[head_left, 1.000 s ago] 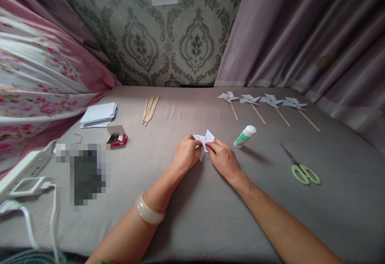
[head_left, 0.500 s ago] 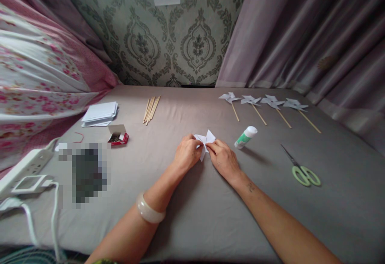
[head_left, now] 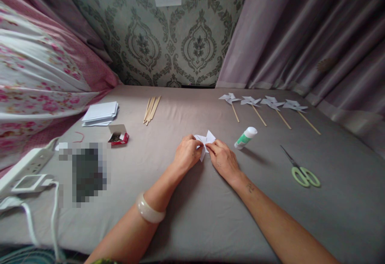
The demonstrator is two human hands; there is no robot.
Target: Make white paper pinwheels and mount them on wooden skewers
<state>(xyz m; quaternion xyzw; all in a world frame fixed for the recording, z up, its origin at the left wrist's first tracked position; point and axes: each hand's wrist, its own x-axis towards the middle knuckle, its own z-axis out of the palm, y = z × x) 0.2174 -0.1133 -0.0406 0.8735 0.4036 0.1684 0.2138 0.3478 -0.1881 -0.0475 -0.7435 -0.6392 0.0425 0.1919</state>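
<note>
A white paper pinwheel (head_left: 208, 137) lies between my hands at the middle of the table, its pointed blades showing above and below my fingers. My left hand (head_left: 189, 152) pinches its left side, fingers closed. From the right, my right hand (head_left: 223, 158) presses thumb and fingers together at the pinwheel's centre; the fingertips hide what is there. A glue stick (head_left: 246, 138) with a white cap and green label stands to the right of my right hand. Farther right lie scissors (head_left: 302, 172) with light green handles.
Several finished pinwheels on sticks (head_left: 272, 103) lie in a row at the back right. Loose wooden sticks (head_left: 152, 110), a paper stack (head_left: 100, 113) and an open red box of small items (head_left: 118, 136) are on the left. A power strip (head_left: 28, 168) with cables borders the left edge.
Both hands keep their hold on the pinwheel with hardly any movement. The whole view has shifted slightly; the other things on the table stay where they were.
</note>
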